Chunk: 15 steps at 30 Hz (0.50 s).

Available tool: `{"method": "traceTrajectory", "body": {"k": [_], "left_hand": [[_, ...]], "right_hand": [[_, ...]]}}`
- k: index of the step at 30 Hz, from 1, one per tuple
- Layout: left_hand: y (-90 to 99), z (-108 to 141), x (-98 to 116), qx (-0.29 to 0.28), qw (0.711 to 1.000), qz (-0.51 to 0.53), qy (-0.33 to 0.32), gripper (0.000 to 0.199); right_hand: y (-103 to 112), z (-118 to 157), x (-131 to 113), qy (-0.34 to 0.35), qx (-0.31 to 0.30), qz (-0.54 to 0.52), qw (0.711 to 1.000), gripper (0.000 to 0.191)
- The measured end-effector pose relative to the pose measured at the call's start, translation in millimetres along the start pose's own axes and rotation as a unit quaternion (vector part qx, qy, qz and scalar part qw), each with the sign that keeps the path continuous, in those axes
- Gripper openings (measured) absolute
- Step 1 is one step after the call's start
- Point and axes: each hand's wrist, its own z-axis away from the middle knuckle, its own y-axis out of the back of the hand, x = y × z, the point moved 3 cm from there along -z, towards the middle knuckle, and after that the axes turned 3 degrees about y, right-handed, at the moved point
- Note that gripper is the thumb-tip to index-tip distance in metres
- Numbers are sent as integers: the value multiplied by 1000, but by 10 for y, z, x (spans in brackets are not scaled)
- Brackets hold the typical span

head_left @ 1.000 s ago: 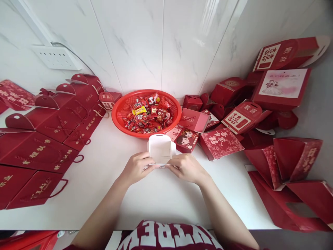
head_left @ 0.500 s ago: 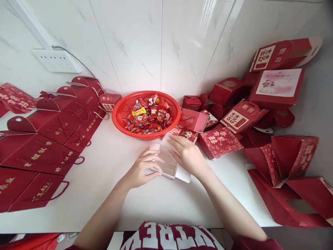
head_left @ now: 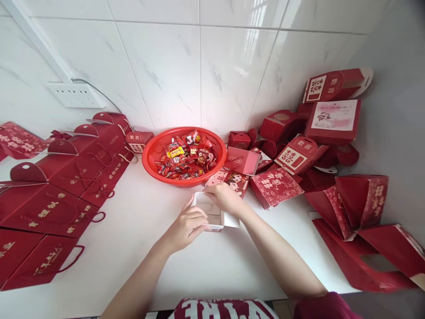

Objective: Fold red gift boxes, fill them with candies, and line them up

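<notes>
A small gift box [head_left: 216, 223] stands on the white tabletop in front of me, its pale inside facing up and one flap sticking out to the right. My left hand [head_left: 188, 225] grips its left side, thumb low at the near corner and fingers reaching over the wall. With fingers curled, my right hand [head_left: 226, 198] pinches the far wall near the right corner; the fingertips are partly hidden. Just beyond the box sits a red plastic basket [head_left: 149, 170] heaped with wrapped candies [head_left: 189, 157].
Red gift bags with rope handles [head_left: 43, 208] line the left side. Piled at right are red boxes [head_left: 277, 186], some tipped over. A box with cartoon figures [head_left: 237, 180] lies just past my right hand. A socket strip [head_left: 76, 95] is on the tiled wall behind.
My right hand has moved from above the box to its far edge, fingers now curled. The box's left flap no longer sticks outward. The camera view has tilted up a little.
</notes>
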Motion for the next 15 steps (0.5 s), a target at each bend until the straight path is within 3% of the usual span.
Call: {"method": "traceTrajectory", "body": {"k": [3,8,10,12,15], "left_hand": [[5,1,-92,28,999,9,18,19],[-9,-17,-206,77,996,40,28,13],[-3,-25,-234,83,995,49,26,15],[10,-26,-256,88,994,57,32,19],[17,-22,-262,91,993,59,38,22]], "right_hand": [[-58,-73,93,7,46,-72,996,24],[-281,-7,173,1,178,-141,974,57],[-356,103,166,12,220,-152,963,61],[-410,221,147,32,241,-158,957,60],[-462,334,115,79,217,-159,960,60]]}}
